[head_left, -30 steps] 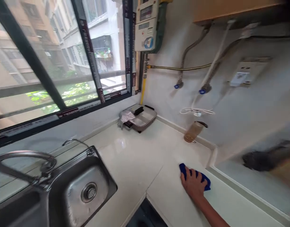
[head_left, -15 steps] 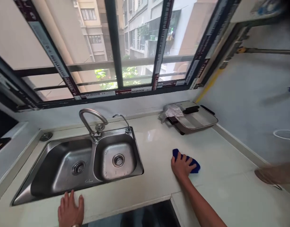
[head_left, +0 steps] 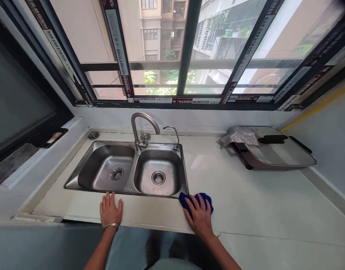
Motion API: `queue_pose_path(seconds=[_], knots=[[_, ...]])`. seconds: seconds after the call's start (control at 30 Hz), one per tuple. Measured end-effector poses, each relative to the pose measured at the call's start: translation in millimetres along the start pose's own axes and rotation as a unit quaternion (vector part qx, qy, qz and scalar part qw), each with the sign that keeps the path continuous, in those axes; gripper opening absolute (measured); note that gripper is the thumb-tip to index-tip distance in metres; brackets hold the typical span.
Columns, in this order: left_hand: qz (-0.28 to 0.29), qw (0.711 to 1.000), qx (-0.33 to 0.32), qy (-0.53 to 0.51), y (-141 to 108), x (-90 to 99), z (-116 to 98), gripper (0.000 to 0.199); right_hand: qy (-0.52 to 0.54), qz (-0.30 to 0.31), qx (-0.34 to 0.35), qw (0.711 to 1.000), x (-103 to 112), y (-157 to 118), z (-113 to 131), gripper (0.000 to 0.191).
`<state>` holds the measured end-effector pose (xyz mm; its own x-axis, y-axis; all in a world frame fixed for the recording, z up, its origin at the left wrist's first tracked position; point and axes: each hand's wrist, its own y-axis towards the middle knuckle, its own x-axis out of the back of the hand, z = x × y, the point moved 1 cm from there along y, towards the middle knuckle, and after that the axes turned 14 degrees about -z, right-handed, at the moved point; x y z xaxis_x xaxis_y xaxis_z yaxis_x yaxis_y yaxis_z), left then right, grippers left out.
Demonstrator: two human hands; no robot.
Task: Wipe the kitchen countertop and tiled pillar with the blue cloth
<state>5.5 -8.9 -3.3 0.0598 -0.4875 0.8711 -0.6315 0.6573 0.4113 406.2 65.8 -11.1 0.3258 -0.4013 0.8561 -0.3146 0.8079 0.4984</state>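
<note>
Beneath the spread fingers of my right hand lies a dark blue cloth, bunched and pressed onto the pale countertop. The cloth reaches the front right corner of the steel double sink. My left hand rests palm down on the counter's front strip, its fingers stretched out towards the sink's front rim and nothing in them. A bracelet circles the left wrist. Part of the cloth is hidden under the right hand.
A curved faucet and a thin small tap stand behind the basins. An electric pan with a glass lid sits at the back right, with bubble wrap on its left end. A window runs along the back.
My right hand has slid the blue cloth left and nearer, up to the sink's front right corner. The view has turned left. My left hand still rests in front of the sink.
</note>
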Motion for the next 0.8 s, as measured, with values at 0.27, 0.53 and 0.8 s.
queue_pose_path(seconds=[0.27,0.53,0.8], knots=[[-0.011,1.0,-0.003,-0.01,-3,-3.7,4,0.06,0.082,0.04,0.13,0.987,17,-12,2,0.052],[-0.007,1.0,-0.003,-0.015,-3,-1.9,4,0.059,0.23,0.101,0.201,0.947,-24,46,147,0.052],[0.001,0.999,0.015,-0.037,1,0.9,5,0.057,0.286,0.112,0.274,0.911,-57,68,216,0.049]])
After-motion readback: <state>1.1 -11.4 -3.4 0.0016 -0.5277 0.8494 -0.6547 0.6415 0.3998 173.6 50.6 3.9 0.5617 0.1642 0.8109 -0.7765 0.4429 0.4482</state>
